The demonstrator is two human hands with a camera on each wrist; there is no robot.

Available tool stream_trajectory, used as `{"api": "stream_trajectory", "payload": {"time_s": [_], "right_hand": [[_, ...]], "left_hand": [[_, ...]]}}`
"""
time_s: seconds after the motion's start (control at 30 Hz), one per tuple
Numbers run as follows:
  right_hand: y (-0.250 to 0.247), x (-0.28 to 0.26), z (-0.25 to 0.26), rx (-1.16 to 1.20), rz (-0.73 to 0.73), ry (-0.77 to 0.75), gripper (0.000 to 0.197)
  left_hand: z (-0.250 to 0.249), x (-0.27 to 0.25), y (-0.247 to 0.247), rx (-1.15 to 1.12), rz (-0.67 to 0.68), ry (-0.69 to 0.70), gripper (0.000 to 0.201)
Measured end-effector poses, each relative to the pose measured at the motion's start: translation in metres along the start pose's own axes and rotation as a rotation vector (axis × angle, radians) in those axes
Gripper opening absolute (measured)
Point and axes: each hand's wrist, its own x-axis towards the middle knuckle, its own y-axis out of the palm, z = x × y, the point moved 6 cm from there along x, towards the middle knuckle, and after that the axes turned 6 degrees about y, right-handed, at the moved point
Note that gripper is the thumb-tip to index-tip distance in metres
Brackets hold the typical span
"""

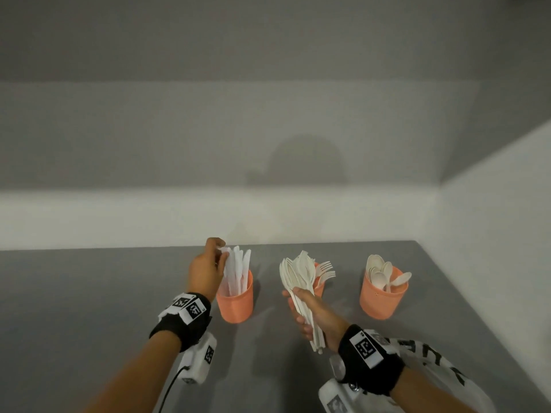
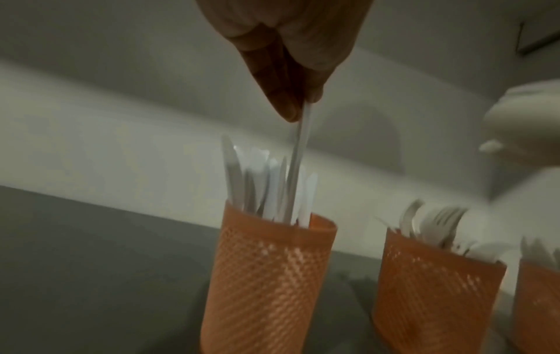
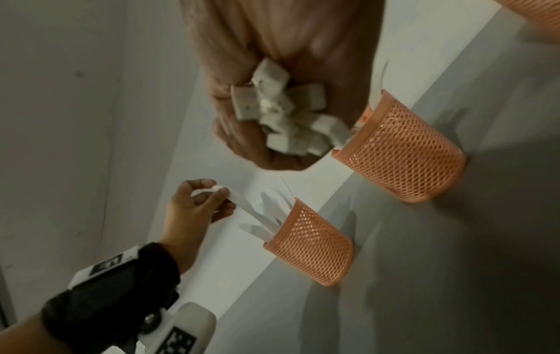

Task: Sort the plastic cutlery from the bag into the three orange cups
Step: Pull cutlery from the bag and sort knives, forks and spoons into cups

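Three orange mesh cups stand in a row on the grey table. The left cup [image 1: 235, 304] [image 2: 269, 275] [image 3: 312, 249] holds several white knives. My left hand [image 1: 208, 263] [image 3: 197, 206] pinches the top end of a white knife [image 1: 231, 269] [image 2: 298, 165] [image 3: 242, 203] whose lower end is inside that cup. The middle cup [image 1: 319, 289] [image 2: 433, 282] [image 3: 403, 148] holds forks. The right cup [image 1: 383, 296] holds spoons. My right hand [image 1: 310, 311] [image 3: 272, 71] grips a bundle of cream cutlery [image 1: 301, 281] [image 3: 288, 115] by the handles, in front of the middle cup.
A white wall runs close behind the cups, and another wall [image 1: 492, 263] closes the right side of the table [image 1: 89, 293]. Grey tabletop lies to the left and in front of the cups. No bag shows in any view.
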Motion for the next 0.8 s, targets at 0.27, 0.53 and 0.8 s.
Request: {"api": "stream_trajectory", "payload": {"time_s": [0.27,0.53,0.8], "right_hand": [[-0.008,0.000,-0.004,0.029,-0.035,-0.035,0.027],[0.010,0.007,0.000,0.098,-0.073,-0.167,0.027],[0.022,0.000,-0.003,0.130,-0.066,-0.183,0.022]], "left_hand": [[0.017,-0.014,0.022,0.092,-0.004,-0.033,0.024],[-0.062,-0.057,0.048,-0.554,0.180,-0.319,0.018],[-0.068,-0.075,0.071,-0.623,0.266,-0.462,0.026]]}}
